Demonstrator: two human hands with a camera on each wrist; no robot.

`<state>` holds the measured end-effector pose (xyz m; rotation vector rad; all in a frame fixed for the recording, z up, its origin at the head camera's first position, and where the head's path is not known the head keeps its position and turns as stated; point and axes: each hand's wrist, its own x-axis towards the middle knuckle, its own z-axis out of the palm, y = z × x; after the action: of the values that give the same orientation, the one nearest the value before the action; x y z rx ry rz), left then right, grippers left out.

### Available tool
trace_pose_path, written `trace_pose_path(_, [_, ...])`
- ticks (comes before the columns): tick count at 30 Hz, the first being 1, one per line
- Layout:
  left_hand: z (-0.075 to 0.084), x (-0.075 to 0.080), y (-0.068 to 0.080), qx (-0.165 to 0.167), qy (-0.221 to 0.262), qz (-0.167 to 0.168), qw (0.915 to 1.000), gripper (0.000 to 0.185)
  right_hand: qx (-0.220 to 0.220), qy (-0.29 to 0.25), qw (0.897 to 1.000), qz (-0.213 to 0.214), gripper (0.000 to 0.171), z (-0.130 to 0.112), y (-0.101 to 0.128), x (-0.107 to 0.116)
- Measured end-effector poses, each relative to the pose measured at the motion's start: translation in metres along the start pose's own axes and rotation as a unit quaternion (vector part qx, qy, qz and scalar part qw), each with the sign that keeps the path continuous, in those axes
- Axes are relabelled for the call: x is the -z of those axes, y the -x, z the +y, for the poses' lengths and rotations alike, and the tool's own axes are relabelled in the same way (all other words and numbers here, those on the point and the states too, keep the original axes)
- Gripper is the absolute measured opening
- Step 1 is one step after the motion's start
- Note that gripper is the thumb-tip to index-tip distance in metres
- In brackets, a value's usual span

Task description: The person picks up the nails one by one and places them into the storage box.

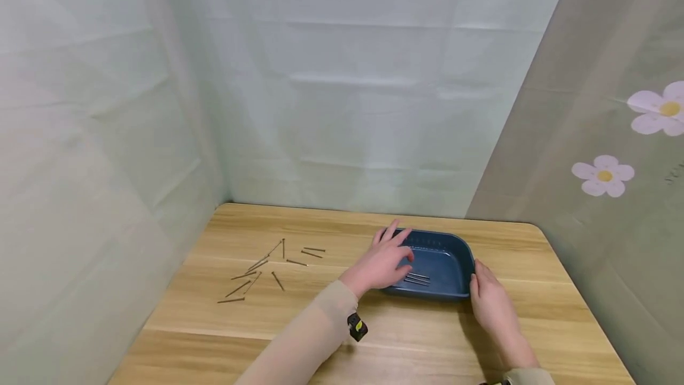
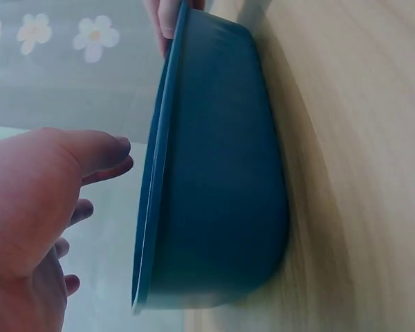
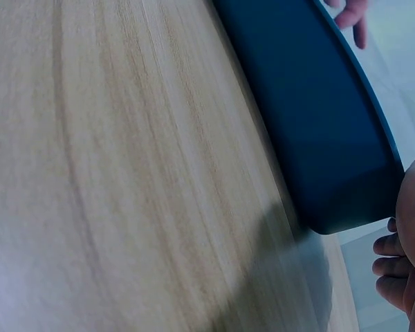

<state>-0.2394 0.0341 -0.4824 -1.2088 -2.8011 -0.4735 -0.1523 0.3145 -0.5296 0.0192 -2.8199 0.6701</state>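
A dark blue plastic tray (image 1: 466, 252) sits on the wooden table (image 1: 427, 343), right of centre. A few thin nails (image 1: 417, 278) lie on its floor. My left hand (image 1: 382, 260) hovers over the tray's left end with fingers spread and holds nothing; the left wrist view shows that hand (image 2: 28, 207) open beside the tray's rim (image 2: 159, 173). My right hand (image 1: 491, 302) is at the tray's near right corner, thumb on the rim. The right wrist view shows its fingers (image 3: 391, 266) curled beside the tray wall (image 3: 311, 111).
Several loose nails (image 1: 267, 269) lie scattered on the table to the left of the tray. Pale fabric walls close in the table on the left, back and right. A small black and yellow device (image 1: 357, 327) sits at my left wrist.
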Motion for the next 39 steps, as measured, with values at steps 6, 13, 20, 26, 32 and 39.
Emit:
trace_pose_path(6, [-0.006,0.002,0.023,0.001,0.037,0.021,0.9991,0.015,-0.002,0.001,1.000,0.001,0.049,0.000,0.000,-0.002])
trace_pose_path(13, [-0.019,0.010,0.049,0.026,0.061,0.036,0.9972,0.014,-0.001,0.001,1.000,0.007,0.048,0.001,0.000,-0.002])
trace_pose_path(20, [-0.042,0.013,0.088,0.053,0.087,0.073,0.9921,0.011,-0.006,0.007,1.000,-0.003,0.048,0.000,0.001,-0.001])
trace_pose_path(26, [-0.065,0.020,0.134,0.096,0.110,0.089,0.9853,0.013,0.007,0.021,1.000,-0.002,0.048,0.000,0.001,0.000])
trace_pose_path(32, [-0.094,0.023,0.189,0.162,0.107,0.108,0.9751,0.011,0.011,0.024,1.000,0.002,0.048,0.000,0.001,-0.002])
trace_pose_path(39, [-0.120,0.032,0.249,0.200,0.087,0.148,0.9646,0.013,0.017,0.021,1.000,0.000,0.049,0.000,0.001,0.001])
